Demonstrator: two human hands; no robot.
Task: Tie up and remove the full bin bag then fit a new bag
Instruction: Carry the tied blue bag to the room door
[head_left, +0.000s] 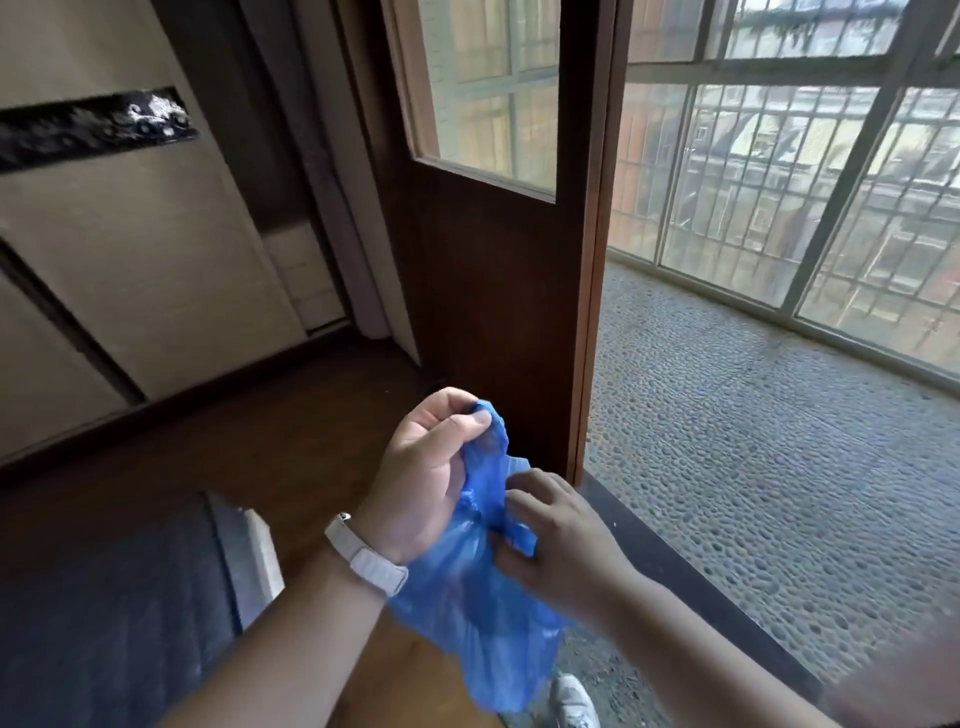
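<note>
Head view: I'm standing on a dark wood floor (291, 457) at the threshold of a balcony with a pebble-textured floor (753, 467). A brown wooden door (498, 291) with a glass pane up top stands open right ahead of me; barred windows (810, 182) run along the balcony's far side. Beige wall panels (130, 249) on the left, with a dark patterned strip across them. My left hand (426, 478) is closed, thumb and fingers pinching the bunched top edge of a blue plastic bag (483, 613); white band (366, 558) on that wrist. My right hand (561, 540) is half curled, fingers pressed into the bag's folds just below the left hand's grip, gripping the plastic; exact finger closure is partly hidden by the bag. The bag hangs loose and crumpled between both hands, in the air, lower end dangling above my white shoe (574, 701). It looks thin and empty. A dark quilted surface (104, 623) with a pale edge sits at lower left, apart from the hands. The door's edge stands just beyond the bag. No bin in frame.
</note>
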